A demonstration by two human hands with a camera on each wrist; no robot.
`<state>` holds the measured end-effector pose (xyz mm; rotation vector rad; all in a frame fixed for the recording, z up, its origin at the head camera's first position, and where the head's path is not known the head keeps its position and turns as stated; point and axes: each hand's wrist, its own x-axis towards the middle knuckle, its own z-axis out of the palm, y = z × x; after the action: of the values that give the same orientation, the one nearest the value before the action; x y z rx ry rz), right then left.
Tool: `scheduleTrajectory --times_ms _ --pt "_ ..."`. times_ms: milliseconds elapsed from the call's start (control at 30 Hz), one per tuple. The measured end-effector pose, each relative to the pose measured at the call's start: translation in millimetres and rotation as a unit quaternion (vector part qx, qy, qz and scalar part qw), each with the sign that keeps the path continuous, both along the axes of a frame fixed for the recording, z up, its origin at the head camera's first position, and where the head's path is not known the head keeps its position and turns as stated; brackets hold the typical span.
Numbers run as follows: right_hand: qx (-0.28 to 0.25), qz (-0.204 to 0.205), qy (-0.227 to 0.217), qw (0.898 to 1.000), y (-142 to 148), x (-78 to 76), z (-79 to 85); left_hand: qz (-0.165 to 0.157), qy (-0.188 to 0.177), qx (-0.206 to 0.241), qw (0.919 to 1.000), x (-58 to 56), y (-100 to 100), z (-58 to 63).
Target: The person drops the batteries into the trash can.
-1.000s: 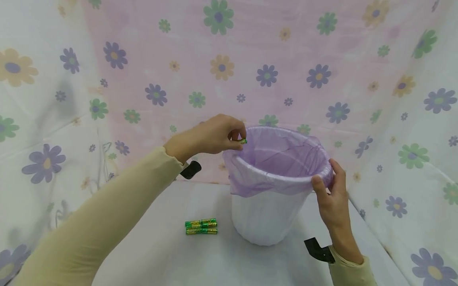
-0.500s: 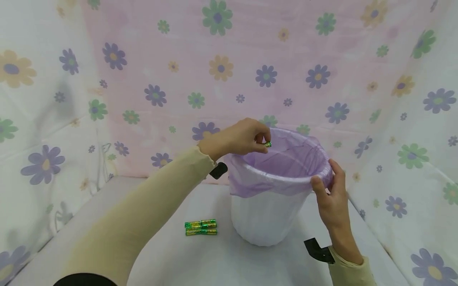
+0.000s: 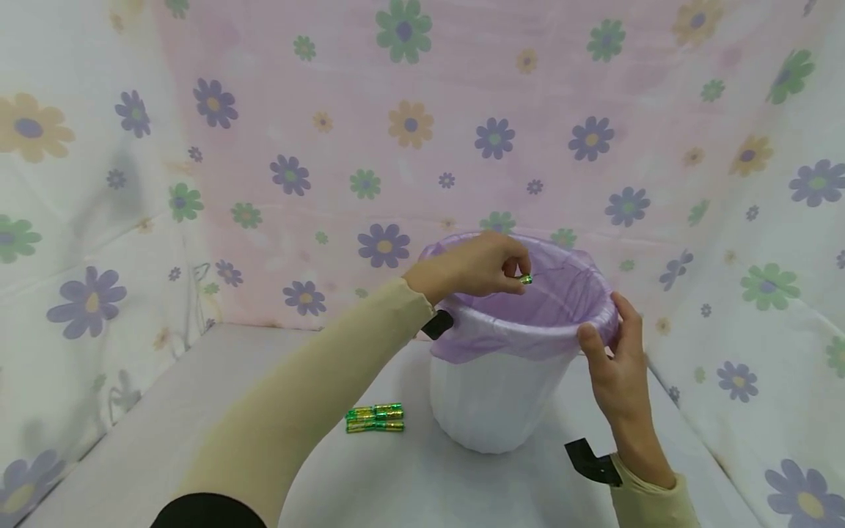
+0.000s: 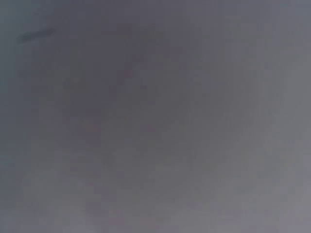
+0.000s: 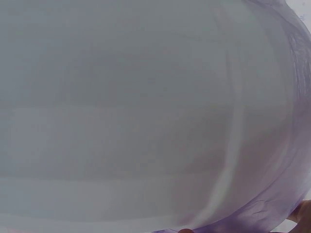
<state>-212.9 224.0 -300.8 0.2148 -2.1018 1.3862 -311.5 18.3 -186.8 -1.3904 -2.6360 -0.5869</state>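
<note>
My left hand (image 3: 480, 265) reaches over the mouth of a white bin (image 3: 491, 407), pinching a small shiny green-and-gold cylinder (image 3: 525, 279) between thumb and fingers. Only the cylinder's end sticks out; the rest is hidden in the hand. A purple bin liner (image 3: 502, 339) lines the bin and folds down over its rim. On the right side of the rim, my right hand (image 3: 617, 374) grips the bin through the liner, thumb on the near side. The bin's pale wall (image 5: 136, 97) fills most of the right wrist view. The left wrist view is a dark grey blur.
Several similar green-and-gold cylinders (image 3: 375, 418) lie side by side on the white tabletop (image 3: 370, 484), left of the bin. Behind the table hangs a pink floral cloth (image 3: 343, 88), with white floral cloth (image 3: 792, 308) along the sides.
My left hand has moved right and slightly down, from the bin's left rim to over its opening, still pinching the cylinder. My right hand keeps its grip on the rim.
</note>
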Motion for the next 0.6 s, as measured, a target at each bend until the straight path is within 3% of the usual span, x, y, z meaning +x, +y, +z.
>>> scheduleTrajectory --times_ms 233,600 --pt "0.001 -0.002 -0.01 1.0 0 1.5 -0.3 -0.01 0.008 0.015 0.9998 -4.4 7 -7.5" --pt "-0.001 0.002 -0.013 1.0 -1 1.5 1.2 -0.004 0.021 -0.002 0.9998 -7.1 7 -13.0"
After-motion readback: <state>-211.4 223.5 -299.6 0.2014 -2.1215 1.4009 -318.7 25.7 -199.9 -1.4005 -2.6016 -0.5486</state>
